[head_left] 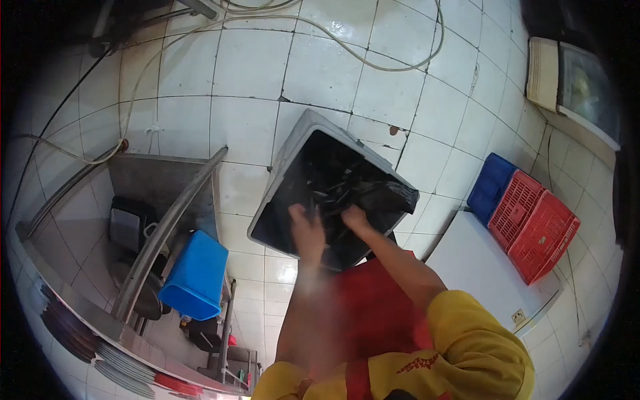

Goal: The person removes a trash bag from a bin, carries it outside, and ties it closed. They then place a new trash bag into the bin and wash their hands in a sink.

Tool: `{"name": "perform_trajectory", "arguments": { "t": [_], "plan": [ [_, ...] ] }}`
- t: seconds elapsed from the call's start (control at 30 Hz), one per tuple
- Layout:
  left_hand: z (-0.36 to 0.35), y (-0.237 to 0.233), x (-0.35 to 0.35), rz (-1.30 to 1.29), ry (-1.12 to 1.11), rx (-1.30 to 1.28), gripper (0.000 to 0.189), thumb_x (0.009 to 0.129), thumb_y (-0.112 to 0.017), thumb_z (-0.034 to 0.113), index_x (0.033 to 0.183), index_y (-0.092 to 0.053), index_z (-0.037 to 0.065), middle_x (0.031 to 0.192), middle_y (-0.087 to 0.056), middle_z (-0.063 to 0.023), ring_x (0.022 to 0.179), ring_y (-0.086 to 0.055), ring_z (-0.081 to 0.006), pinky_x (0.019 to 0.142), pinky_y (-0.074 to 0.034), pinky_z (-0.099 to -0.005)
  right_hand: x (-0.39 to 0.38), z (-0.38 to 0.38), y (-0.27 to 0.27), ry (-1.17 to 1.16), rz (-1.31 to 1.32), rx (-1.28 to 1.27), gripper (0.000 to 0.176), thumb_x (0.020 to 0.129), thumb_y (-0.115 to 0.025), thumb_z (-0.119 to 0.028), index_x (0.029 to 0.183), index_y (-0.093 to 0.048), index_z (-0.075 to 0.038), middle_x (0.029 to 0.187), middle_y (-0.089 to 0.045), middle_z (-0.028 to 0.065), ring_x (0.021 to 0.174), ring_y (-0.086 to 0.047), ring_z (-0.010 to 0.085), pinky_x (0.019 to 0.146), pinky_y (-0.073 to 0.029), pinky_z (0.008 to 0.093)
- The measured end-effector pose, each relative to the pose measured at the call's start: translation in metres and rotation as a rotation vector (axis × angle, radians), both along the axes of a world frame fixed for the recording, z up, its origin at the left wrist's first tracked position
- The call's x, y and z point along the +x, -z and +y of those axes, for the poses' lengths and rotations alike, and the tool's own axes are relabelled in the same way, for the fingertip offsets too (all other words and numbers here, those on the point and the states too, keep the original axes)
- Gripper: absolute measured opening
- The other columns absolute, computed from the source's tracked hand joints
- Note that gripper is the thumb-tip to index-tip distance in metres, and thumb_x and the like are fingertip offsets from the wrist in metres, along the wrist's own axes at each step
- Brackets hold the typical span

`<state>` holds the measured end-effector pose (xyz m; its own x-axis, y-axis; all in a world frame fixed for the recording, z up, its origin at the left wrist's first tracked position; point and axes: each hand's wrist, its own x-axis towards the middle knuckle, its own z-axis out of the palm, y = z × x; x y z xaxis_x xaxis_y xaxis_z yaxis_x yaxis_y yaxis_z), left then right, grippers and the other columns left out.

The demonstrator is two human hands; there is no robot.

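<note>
Below me on the floor stands a grey plastic bin (pixel 293 137), seen from above and turned at an angle. A shiny black plastic bag (pixel 343 190) lies bunched inside it, and one part reaches over the right rim. My left hand (pixel 308 230) is inside the near left part of the bin, its fingers closed at the bag and partly lost against the black. To the right of it, my right hand (pixel 355 218) grips a gathered fold of the same bag. Dark folds hide the bin's bottom.
At left, a metal rack (pixel 167 227) holds a blue plastic bin (pixel 197 277), pans and stacked plates. To the right, red crates (pixel 533 230) and a blue crate (pixel 492 180) sit on a white appliance (pixel 477 267). A pale hose (pixel 333 40) crosses the tiled floor ahead.
</note>
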<state>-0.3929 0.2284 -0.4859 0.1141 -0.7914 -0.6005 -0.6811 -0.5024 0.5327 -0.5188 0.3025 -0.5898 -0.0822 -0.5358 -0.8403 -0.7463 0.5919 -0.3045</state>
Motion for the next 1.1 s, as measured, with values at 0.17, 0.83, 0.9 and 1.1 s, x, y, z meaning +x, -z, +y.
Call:
{"name": "perform_trajectory", "arguments": {
  "t": [0.17,0.83,0.9,1.1],
  "plan": [
    [-0.016,-0.039,0.045,-0.006,0.058,-0.441,0.019,0.081,-0.058,0.015,0.093,-0.055,0.0,0.081,-0.057,-0.0126,0.067,-0.051,-0.025,0.067,-0.042,-0.0324,-0.012,-0.063,-0.164,0.224,-0.054,-0.746,0.021,0.071,-0.057,-0.004,0.092,-0.057,-0.007,0.089,-0.055,0.0125,0.082,-0.054,0.0329,0.072,-0.043,0.0437],
    [0.006,-0.056,0.104,-0.213,-0.036,-0.268,0.04,0.061,-0.068,-0.001,0.095,-0.048,0.001,0.107,-0.038,-0.015,0.099,-0.041,-0.0256,0.085,-0.034,-0.035,-0.071,-0.269,-0.144,-0.044,-0.626,-0.316,0.015,0.081,-0.056,-0.016,0.079,-0.054,-0.002,0.066,-0.048,-0.0034,0.062,-0.043,0.0044,0.056,-0.035,0.0214],
    [0.014,-0.039,0.116,0.012,-0.253,-0.217,0.034,0.067,-0.063,-0.002,0.098,-0.049,0.0,0.102,-0.045,-0.0131,0.093,-0.045,-0.0223,0.082,-0.036,-0.0317,-0.063,-0.28,-0.135,-0.06,-0.558,-0.361,0.018,0.08,-0.058,-0.019,0.078,-0.055,-0.002,0.065,-0.049,-0.0031,0.06,-0.043,0.0049,0.055,-0.035,0.0223],
    [-0.005,-0.022,0.152,0.878,-1.114,0.296,0.026,0.085,-0.049,0.019,0.095,-0.058,-0.004,0.095,-0.061,-0.0096,0.085,-0.058,-0.0167,0.074,-0.047,-0.0305,-0.041,-0.303,-0.101,-0.213,-0.243,-0.226,0.038,0.069,-0.067,-0.041,0.072,-0.063,-0.003,0.064,-0.059,0.0092,0.061,-0.055,0.0208,0.059,-0.043,0.0328]
  ]
}}
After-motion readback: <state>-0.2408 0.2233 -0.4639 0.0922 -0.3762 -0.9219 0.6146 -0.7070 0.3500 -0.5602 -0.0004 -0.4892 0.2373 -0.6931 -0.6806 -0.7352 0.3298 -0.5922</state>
